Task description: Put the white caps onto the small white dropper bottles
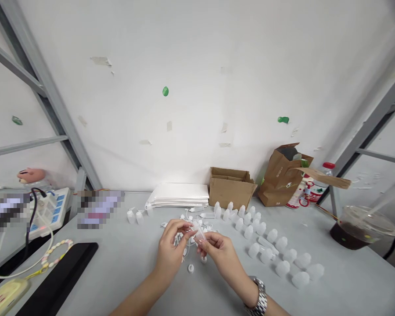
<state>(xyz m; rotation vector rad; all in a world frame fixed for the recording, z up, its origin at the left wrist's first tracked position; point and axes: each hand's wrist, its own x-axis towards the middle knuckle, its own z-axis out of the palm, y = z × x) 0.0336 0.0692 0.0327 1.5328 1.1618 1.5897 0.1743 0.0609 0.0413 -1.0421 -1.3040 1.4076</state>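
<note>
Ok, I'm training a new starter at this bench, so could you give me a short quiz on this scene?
1. What do the left hand and right hand hold between them?
2. Which wrist wears the metal watch, left or right?
3. True or false: the cardboard box stands to the right of the white stack.

Key: 1. A small translucent plastic bottle. 2. Right. 3. True.
</note>
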